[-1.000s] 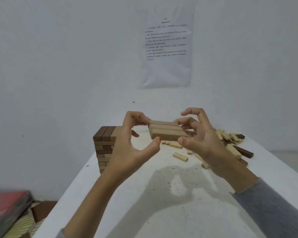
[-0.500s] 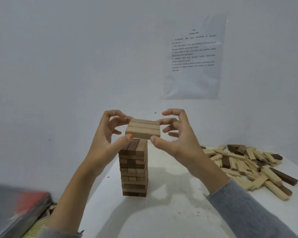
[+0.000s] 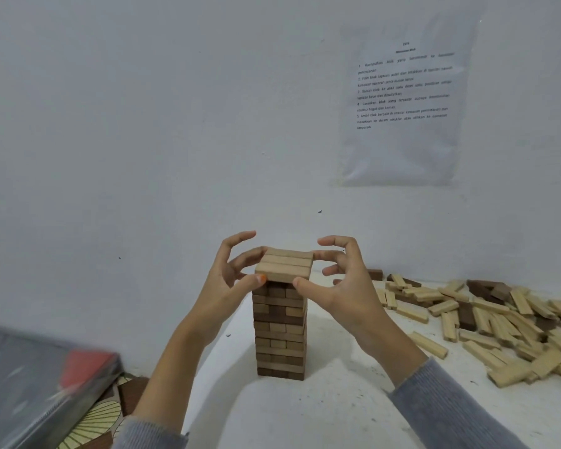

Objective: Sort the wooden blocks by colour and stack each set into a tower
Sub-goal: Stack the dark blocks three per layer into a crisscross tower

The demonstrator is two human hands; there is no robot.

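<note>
Head view — white table (image 3: 337,416), pale wall (image 3: 143,124), taped sheet (image 3: 402,108), loose blocks (image 3: 442,307)

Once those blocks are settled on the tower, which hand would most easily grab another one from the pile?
The right hand, probably. The loose pile lies on its side of the table, while the left hand would have to cross the tower. Both now pinch the top layer.

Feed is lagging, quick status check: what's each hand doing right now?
Left hand: pinching the three-block layer atop the tower.
Right hand: pinching the same layer's other end.
</note>
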